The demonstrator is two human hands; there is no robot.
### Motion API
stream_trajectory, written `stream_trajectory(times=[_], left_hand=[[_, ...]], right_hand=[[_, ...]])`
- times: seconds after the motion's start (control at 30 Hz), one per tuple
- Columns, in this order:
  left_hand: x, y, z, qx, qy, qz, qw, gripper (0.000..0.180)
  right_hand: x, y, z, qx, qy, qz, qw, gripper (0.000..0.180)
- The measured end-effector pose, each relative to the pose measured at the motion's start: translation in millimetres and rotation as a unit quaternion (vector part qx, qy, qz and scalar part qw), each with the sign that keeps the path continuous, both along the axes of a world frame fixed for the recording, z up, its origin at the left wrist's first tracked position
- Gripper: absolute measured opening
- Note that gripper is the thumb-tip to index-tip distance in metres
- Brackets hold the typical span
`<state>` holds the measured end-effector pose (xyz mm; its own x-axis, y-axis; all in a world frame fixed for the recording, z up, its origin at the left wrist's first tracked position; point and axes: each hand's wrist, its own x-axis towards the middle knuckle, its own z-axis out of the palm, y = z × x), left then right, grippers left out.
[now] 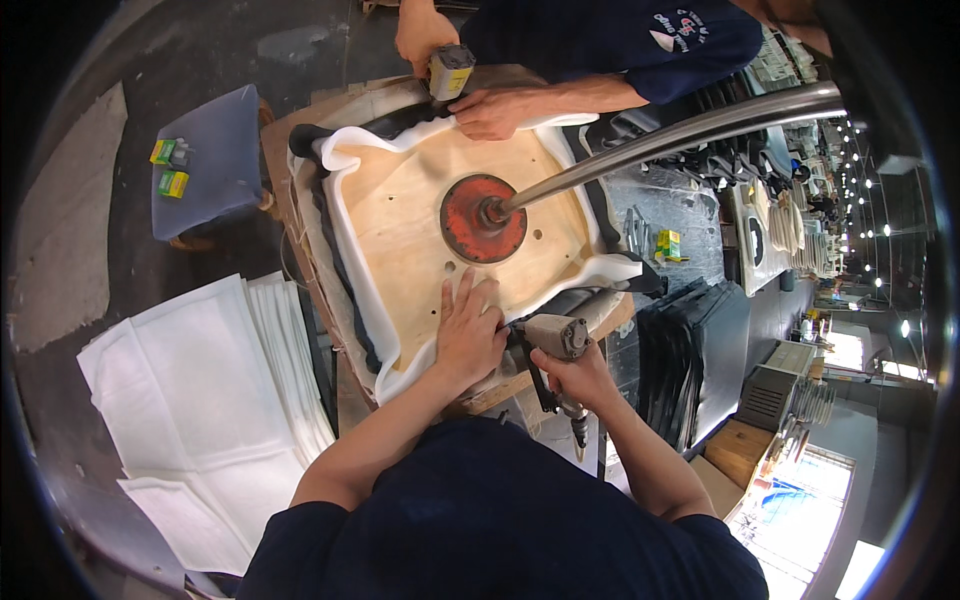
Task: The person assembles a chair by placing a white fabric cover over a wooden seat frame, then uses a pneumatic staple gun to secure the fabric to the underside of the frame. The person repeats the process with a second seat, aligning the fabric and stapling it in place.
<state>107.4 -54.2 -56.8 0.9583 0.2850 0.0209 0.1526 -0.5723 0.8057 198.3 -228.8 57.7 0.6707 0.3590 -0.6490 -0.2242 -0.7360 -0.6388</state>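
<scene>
A plywood seat panel (410,210) lies underside up on the bench, with white padding (345,235) and black cover material (580,298) around its edges. A red round plate (462,238) on a metal rod (700,125) presses on its middle. My left hand (468,325) lies on the panel's near edge, fingers stretched forward over the wood and thumb toward the edge material. My right hand (580,378) is closed round the handle of a staple gun (557,337), its nose at the near edge beside my left hand. Part of the nose is hidden.
Across the panel a co-worker's hand (490,113) presses the far edge; the other holds another staple gun (451,72). White padding sheets (200,370) are stacked at left, near a grey stool seat (210,165) with small boxes. Black covers (690,350) are piled at right.
</scene>
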Motion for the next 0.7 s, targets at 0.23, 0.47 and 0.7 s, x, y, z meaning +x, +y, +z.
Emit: stream_trajectory(times=[0.23, 0.47, 0.7], left_hand=[[1.8, -3.3, 1.5, -0.014, -0.005, 0.018, 1.000, 0.014], [-1.9, 5.1, -6.4, -0.019, -0.039, 0.005, 0.999, 0.012], [-0.1, 2.0, -8.5, -0.031, -0.049, 0.018, 0.998, 0.008]], right_hand=[[0.1, 14.8, 2.6, -0.052, -0.022, 0.023, 0.998, 0.038], [-0.7, 14.0, 3.0, -0.020, -0.010, -0.012, 1.000, 0.038], [-9.7, 6.9, 4.2, -0.026, -0.001, 0.002, 1.000, 0.038]])
